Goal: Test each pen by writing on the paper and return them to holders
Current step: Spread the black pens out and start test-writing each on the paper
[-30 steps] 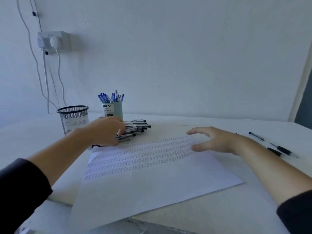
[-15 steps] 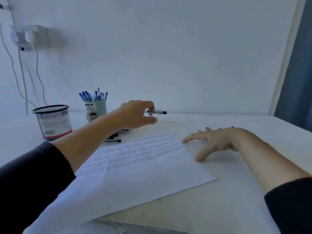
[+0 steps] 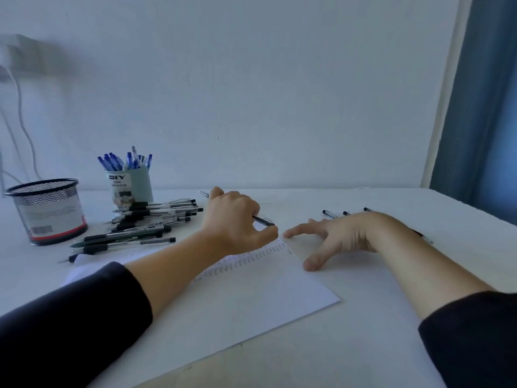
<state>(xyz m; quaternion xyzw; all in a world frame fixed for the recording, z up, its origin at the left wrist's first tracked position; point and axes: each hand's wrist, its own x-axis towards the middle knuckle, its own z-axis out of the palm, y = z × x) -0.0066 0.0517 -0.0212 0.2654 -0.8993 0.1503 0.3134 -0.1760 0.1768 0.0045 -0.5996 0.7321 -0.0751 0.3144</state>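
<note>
My left hand (image 3: 237, 219) is shut on a black pen (image 3: 263, 220), its tip pointing down-right at the far corner of the white paper (image 3: 251, 298), which carries rows of small scribbles. My right hand (image 3: 341, 236) lies flat with fingers spread, pressing on the table at the paper's right edge. A pile of several black pens (image 3: 145, 222) lies left of my left hand. Behind it stands a pale cup holder (image 3: 131, 189) full of blue pens, and a black mesh holder (image 3: 46, 211) sits further left.
A few loose black pens (image 3: 330, 213) lie on the white table (image 3: 363, 345) behind my right hand. The wall runs close behind the table. A blue curtain (image 3: 489, 107) hangs at the right, and cables (image 3: 22, 119) hang down the wall at the left.
My left hand took one pen out of the pile, carried it right and lowered it to the paper's far corner. My right hand stayed flat at the paper's edge.
</note>
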